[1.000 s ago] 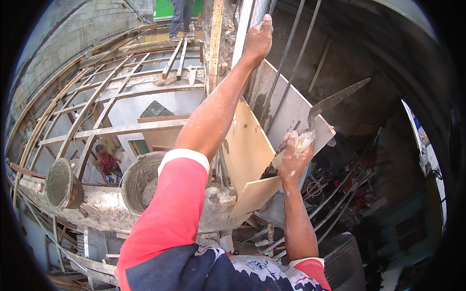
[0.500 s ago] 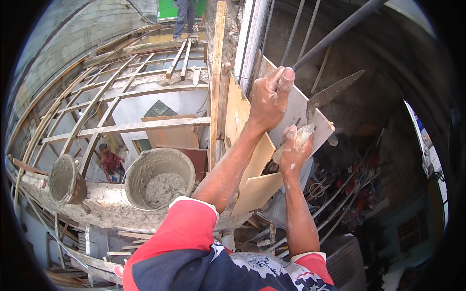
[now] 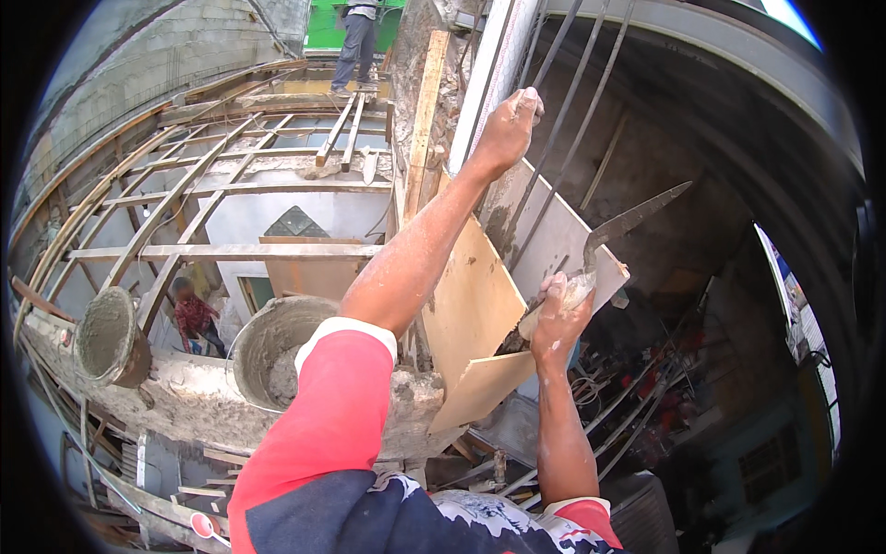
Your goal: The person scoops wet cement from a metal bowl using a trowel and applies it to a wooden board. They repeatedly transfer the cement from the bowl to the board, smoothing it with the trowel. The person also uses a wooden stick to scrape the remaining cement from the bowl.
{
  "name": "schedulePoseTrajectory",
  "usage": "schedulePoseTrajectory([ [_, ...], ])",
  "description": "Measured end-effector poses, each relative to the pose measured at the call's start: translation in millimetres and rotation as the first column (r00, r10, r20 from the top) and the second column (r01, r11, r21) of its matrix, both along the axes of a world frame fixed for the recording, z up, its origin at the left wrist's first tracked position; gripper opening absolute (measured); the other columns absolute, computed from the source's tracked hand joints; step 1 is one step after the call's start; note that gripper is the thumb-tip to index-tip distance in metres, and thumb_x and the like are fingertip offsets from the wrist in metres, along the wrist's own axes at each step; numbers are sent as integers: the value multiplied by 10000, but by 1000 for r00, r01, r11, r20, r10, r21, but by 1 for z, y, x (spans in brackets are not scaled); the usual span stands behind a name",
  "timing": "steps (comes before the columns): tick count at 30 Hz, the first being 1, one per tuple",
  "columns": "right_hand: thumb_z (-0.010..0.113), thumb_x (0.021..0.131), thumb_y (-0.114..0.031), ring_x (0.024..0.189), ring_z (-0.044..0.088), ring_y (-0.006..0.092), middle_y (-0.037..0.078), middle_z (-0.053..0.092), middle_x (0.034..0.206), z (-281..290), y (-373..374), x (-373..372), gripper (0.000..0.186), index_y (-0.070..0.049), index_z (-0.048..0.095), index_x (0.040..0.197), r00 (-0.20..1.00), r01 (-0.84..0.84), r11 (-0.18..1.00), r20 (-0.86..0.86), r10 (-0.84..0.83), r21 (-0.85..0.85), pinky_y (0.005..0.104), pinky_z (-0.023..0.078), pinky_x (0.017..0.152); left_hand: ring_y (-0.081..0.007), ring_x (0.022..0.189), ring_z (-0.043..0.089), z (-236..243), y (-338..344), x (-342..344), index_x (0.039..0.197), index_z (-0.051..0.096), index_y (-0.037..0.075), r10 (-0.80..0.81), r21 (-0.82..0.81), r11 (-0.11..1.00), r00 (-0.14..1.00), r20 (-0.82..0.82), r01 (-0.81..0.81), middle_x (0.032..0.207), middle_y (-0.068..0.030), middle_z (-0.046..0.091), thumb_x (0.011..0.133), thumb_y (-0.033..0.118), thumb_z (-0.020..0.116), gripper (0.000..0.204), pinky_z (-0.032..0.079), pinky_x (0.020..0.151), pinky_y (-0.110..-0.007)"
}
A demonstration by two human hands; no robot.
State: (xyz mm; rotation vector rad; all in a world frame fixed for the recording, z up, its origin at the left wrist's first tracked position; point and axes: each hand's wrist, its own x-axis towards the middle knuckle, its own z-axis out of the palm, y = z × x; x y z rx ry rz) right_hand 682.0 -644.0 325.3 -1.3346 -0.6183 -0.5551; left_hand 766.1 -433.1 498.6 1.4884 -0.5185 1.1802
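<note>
My right hand (image 3: pixel 561 323) is closed around the mortar-smeared handle of a trowel (image 3: pixel 637 220). The grey pointed blade slants up to the right, over the edge of a pale board (image 3: pixel 550 217). Higher up, my left hand (image 3: pixel 508 131) is a raised, dusty fist beside a white post (image 3: pixel 496 69). A dark steel bar (image 3: pixel 560 42) runs down to that fist, where its lower part is hidden. Below both hands, a plywood panel (image 3: pixel 475 295) and a smaller plywood piece (image 3: pixel 484 390) stand around a narrow gap with grey mortar.
A bucket of mortar (image 3: pixel 247 355) and a second mortar-coated bucket (image 3: pixel 115 342) rest on the rough wall top (image 3: pixel 198 392). Wooden roof beams (image 3: pixel 231 251) span the left side. One person (image 3: pixel 194 314) is below, another (image 3: pixel 355 51) stands far off. Clutter lies lower right.
My left fist has moved up and slightly left, and the dark bar now stands steeper. The trowel blade has tipped lower. My view has shifted a little, and my left arm covers more of the bucket.
</note>
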Motion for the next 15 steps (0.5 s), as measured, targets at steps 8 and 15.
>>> schedulePoseTrajectory([
  [8,583,1060,-156,722,591,99,36,641,830,-3,-2,0,152,-21,523,1094,998,65,998,17,-65,1,274,498,668,-181,778,603,17,40,28,995,682,35,99,1,995,989,-109,-100,802,-69,631,1115,438,417,497,490,758,-354],
  [15,559,1072,-173,718,579,102,32,635,822,-4,-1,1,156,-22,522,1086,992,122,992,40,-121,-36,276,488,675,-211,724,652,9,52,32,1004,699,31,132,-19,991,984,-116,-135,750,-89,668,1089,418,506,441,511,721,-382],
])
